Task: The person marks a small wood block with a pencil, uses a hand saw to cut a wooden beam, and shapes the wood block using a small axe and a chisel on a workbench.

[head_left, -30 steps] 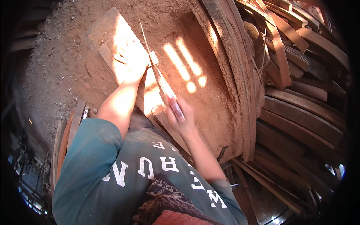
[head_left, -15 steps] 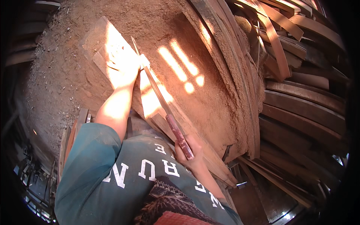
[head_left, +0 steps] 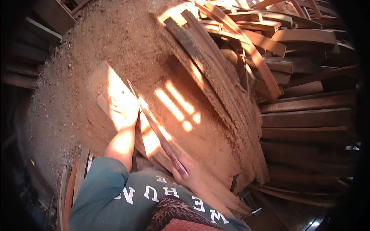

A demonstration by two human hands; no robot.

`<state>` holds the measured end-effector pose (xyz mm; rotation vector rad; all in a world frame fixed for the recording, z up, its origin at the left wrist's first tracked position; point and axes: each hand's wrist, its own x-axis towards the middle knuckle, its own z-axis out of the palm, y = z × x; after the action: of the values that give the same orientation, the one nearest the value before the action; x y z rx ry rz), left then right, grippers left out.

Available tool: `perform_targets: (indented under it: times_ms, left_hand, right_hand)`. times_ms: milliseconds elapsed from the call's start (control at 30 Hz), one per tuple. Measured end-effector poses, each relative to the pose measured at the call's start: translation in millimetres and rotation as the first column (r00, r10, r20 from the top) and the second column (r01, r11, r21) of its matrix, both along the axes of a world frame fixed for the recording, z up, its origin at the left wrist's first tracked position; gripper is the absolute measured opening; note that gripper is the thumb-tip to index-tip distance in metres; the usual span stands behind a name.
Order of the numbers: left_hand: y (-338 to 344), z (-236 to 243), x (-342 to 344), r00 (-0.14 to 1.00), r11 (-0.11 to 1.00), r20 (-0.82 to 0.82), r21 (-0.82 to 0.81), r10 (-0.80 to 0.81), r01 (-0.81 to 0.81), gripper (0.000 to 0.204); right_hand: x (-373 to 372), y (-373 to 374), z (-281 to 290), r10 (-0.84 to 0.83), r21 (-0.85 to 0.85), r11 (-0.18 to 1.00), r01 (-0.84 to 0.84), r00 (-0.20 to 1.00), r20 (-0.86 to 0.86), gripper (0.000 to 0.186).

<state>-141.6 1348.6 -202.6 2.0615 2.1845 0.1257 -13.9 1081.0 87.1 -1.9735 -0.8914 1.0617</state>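
The left hand [head_left: 125,109] is pressing flat on the plank [head_left: 104,82]. The right hand [head_left: 189,175], clamped on the saw [head_left: 154,127] handle, is drawing farther back than before.

The left arm reaches forward, nearly straight, its hand [head_left: 124,107] pressed flat, palm down, fingers spread. The right hand [head_left: 189,173] sits close to the body, fingers curled shut in a grip.

Plank [head_left: 104,90] on sawdust ground [head_left: 127,42], stacked boards [head_left: 304,115] to its right.
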Motion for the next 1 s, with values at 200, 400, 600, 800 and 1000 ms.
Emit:
perform_targets:
  times_ms: [200, 400, 600, 800, 1000]
  left_hand:
    - [1.9, 5.8, 14.3, 0.999, 0.999, 0.000, -0.035, 0.035, -0.035, 0.044]
    - [5.5, -2.2, 8.1, 0.999, 0.996, 0.016, -0.084, 0.033, -0.031, 0.049]
    - [-0.2, 4.4, 9.1, 0.997, 0.998, -0.052, 0.016, 0.058, -0.057, 0.049]
    - [1.5, 21.6, 23.8, 1.000, 0.997, 0.012, -0.070, 0.023, -0.022, 0.056]
    - [1.8, -2.7, 2.9, 0.984, 0.998, -0.177, -0.061, -0.019, 0.009, 0.090]
  right_hand:
    - [2.0, 0.4, -49.3, 0.026, 0.043, 0.999, -0.027, 1.000, 0.013, 0.013]
    - [-12.0, 96.9, -114.5, 0.007, 0.100, 0.995, -0.009, 1.000, 0.018, 0.015]
    - [-2.8, -22.4, 1.1, -0.012, -0.047, 0.999, 0.009, 0.998, -0.061, 0.013]
    - [-2.5, 35.2, -62.7, 0.009, 0.053, 0.999, -0.009, 1.000, 0.009, 0.012]
    - [-23.5, 111.6, -189.5, -0.044, -0.088, 0.995, 0.052, 0.995, 0.091, 0.018]
